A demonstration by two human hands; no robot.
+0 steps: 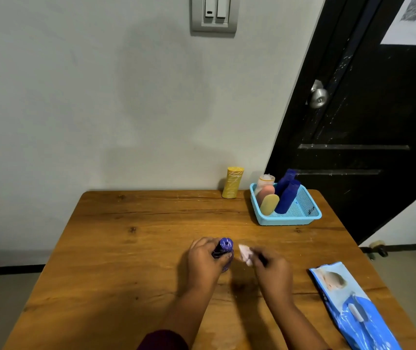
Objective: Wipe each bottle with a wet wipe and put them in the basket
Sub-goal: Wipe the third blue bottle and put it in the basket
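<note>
My left hand (203,258) grips a small purple bottle (223,250) upright over the middle of the wooden table (131,248). My right hand (272,270), blurred, pinches a crumpled white wet wipe (245,254) just right of the bottle, a small gap between them. A light blue basket (290,219) stands at the back right of the table. It holds two dark blue bottles (287,195), a peach bottle (265,193), a yellow oval-topped bottle (269,204) and a clear one behind them. A yellow bottle (232,182) stands alone left of the basket, by the wall.
A blue pack of wet wipes (353,306) lies at the table's right front edge. A grey wall runs behind the table, and a black door (366,122) with a metal knob stands to the right.
</note>
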